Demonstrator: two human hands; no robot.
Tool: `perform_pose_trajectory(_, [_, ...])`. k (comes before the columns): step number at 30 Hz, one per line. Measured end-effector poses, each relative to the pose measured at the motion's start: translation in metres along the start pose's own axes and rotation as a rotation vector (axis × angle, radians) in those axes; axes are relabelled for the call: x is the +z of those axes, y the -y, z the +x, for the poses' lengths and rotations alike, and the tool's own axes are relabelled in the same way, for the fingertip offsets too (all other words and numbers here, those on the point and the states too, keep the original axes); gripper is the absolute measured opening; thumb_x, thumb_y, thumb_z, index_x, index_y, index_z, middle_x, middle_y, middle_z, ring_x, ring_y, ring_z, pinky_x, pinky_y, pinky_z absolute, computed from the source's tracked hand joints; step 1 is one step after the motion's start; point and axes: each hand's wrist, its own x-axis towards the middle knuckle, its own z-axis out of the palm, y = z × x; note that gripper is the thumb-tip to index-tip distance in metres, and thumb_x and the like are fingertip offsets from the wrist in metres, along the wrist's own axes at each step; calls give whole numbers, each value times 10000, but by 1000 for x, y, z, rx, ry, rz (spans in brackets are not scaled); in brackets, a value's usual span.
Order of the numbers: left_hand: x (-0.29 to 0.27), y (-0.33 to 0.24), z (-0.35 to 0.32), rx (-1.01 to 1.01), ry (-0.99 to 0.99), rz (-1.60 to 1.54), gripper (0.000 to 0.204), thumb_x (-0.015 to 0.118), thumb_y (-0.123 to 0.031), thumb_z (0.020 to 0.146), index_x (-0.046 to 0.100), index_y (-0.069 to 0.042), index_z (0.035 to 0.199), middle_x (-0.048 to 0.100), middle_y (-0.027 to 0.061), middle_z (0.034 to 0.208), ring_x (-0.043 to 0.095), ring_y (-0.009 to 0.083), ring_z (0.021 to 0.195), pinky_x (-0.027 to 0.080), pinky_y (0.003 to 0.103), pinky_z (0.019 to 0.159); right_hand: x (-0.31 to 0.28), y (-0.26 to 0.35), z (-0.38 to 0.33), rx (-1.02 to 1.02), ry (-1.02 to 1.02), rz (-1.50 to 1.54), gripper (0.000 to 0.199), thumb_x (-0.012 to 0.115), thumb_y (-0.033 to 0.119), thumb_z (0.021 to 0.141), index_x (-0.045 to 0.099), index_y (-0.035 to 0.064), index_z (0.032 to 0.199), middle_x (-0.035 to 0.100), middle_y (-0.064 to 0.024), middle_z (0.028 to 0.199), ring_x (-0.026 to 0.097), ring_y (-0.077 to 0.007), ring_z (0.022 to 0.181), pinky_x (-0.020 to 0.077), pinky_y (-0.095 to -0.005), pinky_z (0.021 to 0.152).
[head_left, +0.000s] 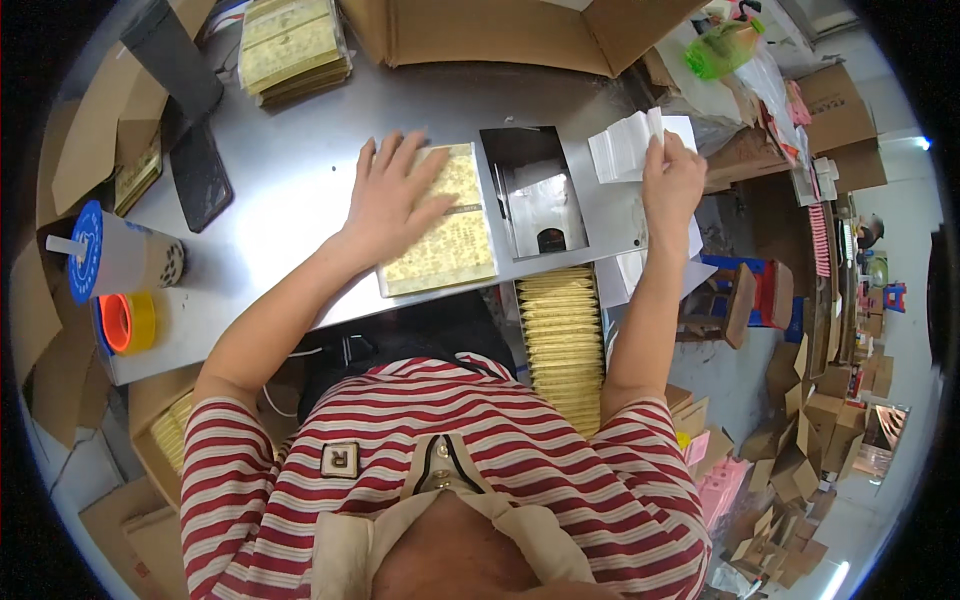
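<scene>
left hand [392, 195] flat, fingers spread, pressing on flat yellow patterned packet [445, 225] at edge of dull steel table [280, 200], packet under & right of palm, right hand [672, 180] pinched on white paper slips [630, 145], rect metal chute [535, 190] btwn hands, yellow packet stack [562, 335] below table edge

Left hand [392, 195] lies flat, fingers spread, on a yellow patterned packet [450, 235] at the near edge of the steel table [290, 170]. Right hand [672, 180] pinches a stack of white paper slips [625, 145] at the table's right side. Between the hands, an open metal chute [535, 195]. Below it, a row of yellow packets [562, 335]. Far left: lidded drink cup [110, 255], tape rolls [130, 322], black phone [200, 175].
</scene>
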Motion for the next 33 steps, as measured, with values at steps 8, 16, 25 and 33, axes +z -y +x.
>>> perform_pose_trajectory(8, [-27,9,-12,351,-26,99,157,630,-136,751,609,-37,870,630,68,944,603,243,900,516,313,744,41,104,-102,-687,76,532,256,689,58,727,663,36,981,663,-98,1000,560,-343,1098,436,-432,918])
perform_pose_trajectory(16, [-19,7,-1,304,311,386,161,646,-110,741,604,-28,873,643,95,837,665,218,721,520,297,647,45,115,-111,-999,206,438,422,634,29,681,664,128,1090,642,6,1130,536,-296,1096,397,-454,956])
perform_pose_trajectory(25, [-19,13,9,225,103,266,182,676,-116,711,627,-27,862,664,114,839,683,222,700,536,321,600,49,118,-109,-1246,394,669,467,618,7,666,633,98,1123,605,-45,1148,513,-374,1153,405,-501,983])
perform_pose_trajectory(33, [-27,-2,6,265,206,303,239,671,-149,744,638,-4,932,668,116,855,683,235,704,540,329,583,37,131,-120,-1114,460,511,612,597,-16,624,575,95,1226,525,-98,1271,447,-396,1199,397,-499,981])
